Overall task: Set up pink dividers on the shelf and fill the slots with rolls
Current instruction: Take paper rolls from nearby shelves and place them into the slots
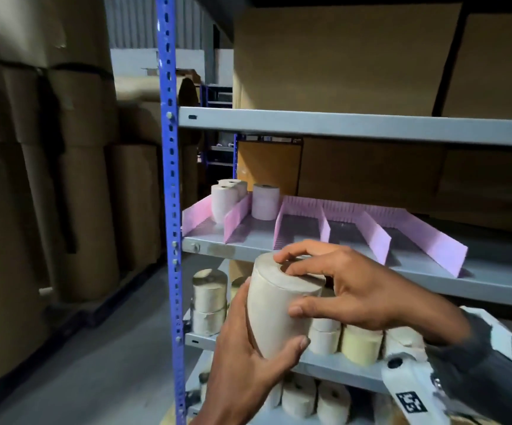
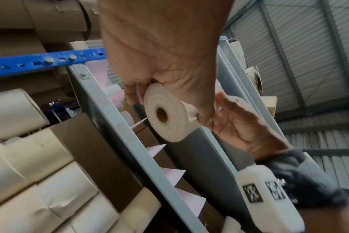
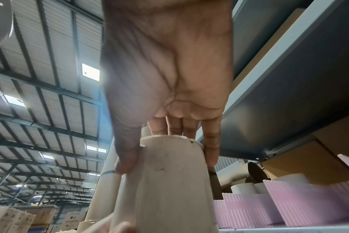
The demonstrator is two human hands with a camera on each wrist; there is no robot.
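Note:
A cream paper roll (image 1: 276,305) is held upright in front of the middle shelf's front edge. My left hand (image 1: 257,360) grips its lower side, and my right hand (image 1: 331,286) grips its top rim with thumb and fingers. The left wrist view shows the roll's end with its core hole (image 2: 163,113); the right wrist view shows its side (image 3: 165,181). Pink dividers (image 1: 374,234) stand in a row on the grey shelf (image 1: 494,280). Three rolls (image 1: 265,202) stand at the back of the two leftmost slots; the other slots hold nothing.
A blue perforated upright (image 1: 170,210) bounds the shelf on the left. Several rolls (image 1: 360,345) stand on the lower shelves. Brown boxes (image 1: 371,167) sit behind the dividers and on the shelf above. Large wrapped paper reels (image 1: 64,179) are stacked to the left.

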